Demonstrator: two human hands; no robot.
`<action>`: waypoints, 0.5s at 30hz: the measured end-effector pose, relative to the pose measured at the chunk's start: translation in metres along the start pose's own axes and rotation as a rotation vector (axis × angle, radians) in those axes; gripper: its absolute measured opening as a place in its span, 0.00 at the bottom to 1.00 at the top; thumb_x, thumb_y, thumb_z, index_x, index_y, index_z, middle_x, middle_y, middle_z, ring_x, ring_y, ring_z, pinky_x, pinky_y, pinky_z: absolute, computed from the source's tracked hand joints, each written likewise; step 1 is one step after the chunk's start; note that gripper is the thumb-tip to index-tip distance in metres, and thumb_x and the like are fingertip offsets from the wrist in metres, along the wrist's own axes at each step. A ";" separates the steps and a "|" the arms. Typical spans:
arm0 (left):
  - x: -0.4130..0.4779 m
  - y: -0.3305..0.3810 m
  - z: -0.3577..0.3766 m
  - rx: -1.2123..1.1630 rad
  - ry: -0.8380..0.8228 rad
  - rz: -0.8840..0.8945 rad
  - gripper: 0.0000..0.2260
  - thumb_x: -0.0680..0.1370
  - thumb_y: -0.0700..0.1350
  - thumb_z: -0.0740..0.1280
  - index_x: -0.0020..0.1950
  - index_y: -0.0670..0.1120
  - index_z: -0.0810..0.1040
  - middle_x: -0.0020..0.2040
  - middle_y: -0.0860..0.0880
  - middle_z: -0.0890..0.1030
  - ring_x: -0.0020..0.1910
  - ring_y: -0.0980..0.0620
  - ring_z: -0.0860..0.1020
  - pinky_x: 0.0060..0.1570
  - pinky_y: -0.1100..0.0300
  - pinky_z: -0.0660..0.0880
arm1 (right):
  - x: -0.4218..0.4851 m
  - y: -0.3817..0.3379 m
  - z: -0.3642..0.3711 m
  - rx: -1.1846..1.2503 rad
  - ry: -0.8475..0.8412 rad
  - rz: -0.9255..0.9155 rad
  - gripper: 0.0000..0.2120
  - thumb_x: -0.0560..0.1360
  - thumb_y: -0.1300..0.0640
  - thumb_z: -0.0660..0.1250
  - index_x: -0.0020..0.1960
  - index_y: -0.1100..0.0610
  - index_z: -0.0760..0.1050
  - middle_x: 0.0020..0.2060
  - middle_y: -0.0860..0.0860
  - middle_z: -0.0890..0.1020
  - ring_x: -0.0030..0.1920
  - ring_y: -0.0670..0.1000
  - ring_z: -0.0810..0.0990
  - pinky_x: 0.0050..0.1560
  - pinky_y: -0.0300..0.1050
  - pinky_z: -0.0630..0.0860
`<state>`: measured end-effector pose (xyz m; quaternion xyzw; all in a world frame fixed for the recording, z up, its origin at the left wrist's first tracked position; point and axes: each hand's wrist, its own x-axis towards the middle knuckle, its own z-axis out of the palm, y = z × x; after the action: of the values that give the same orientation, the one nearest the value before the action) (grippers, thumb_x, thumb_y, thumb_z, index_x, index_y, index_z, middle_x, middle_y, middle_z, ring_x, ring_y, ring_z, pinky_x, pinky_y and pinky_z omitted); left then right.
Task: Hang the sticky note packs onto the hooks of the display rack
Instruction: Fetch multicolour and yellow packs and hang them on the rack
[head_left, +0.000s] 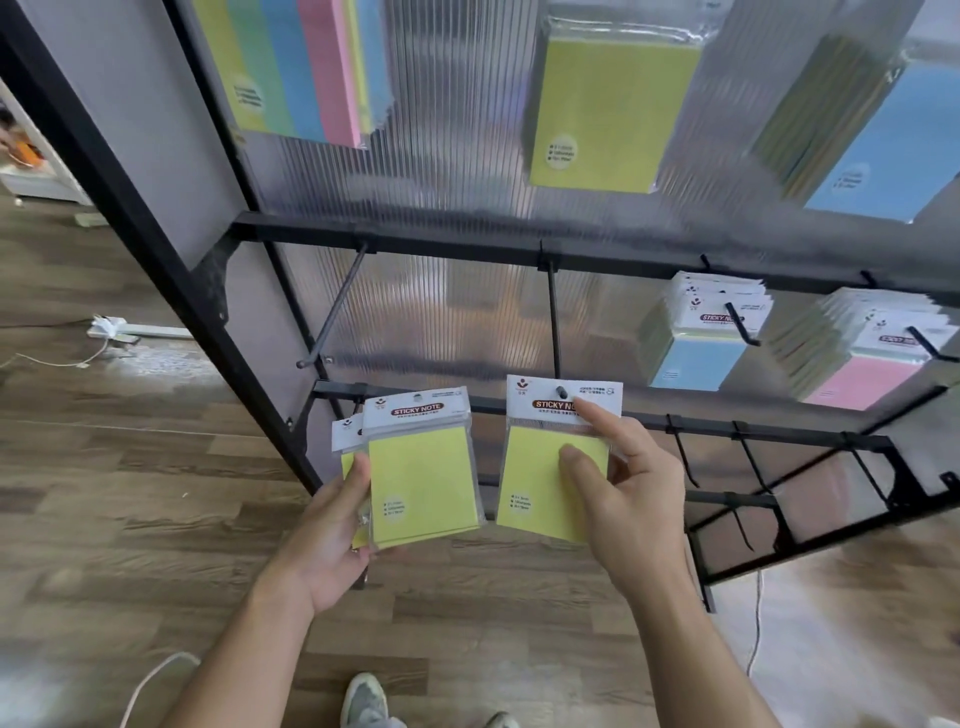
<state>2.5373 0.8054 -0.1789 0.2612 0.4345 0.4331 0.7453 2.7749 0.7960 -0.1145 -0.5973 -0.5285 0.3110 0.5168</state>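
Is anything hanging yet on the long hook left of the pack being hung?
No, the long hook left of the yellow pack held by the right hand is a bare rod with nothing on it.

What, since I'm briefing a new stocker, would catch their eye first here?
The bright yellow pack at centre, its header hole threaded over the tip of a black hook, held by the right hand. Just left of it, the left hand grips spare yellow packs. Thick stacks of blue packs and pink packs hang at the right.
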 end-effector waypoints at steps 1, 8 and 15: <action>0.000 0.000 -0.001 -0.003 -0.005 0.006 0.46 0.45 0.68 0.81 0.60 0.55 0.79 0.55 0.45 0.85 0.46 0.47 0.85 0.32 0.56 0.80 | 0.003 0.002 0.000 -0.013 -0.006 -0.003 0.18 0.69 0.57 0.68 0.54 0.37 0.76 0.43 0.49 0.79 0.37 0.57 0.73 0.38 0.41 0.70; 0.000 0.004 0.003 0.027 -0.013 0.011 0.48 0.46 0.68 0.80 0.64 0.55 0.77 0.59 0.45 0.83 0.52 0.46 0.84 0.37 0.54 0.81 | 0.038 0.010 0.005 -0.112 -0.057 0.011 0.21 0.76 0.66 0.63 0.63 0.46 0.76 0.46 0.46 0.78 0.35 0.40 0.72 0.38 0.29 0.67; 0.010 0.015 0.015 0.061 0.014 0.023 0.50 0.47 0.69 0.80 0.66 0.52 0.76 0.61 0.46 0.82 0.58 0.46 0.82 0.42 0.53 0.80 | 0.086 0.016 0.015 -0.164 -0.117 0.026 0.24 0.79 0.65 0.58 0.69 0.43 0.69 0.48 0.50 0.76 0.37 0.47 0.71 0.41 0.37 0.69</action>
<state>2.5465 0.8213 -0.1649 0.2859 0.4498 0.4300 0.7287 2.7873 0.8840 -0.1184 -0.6252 -0.5739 0.3075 0.4303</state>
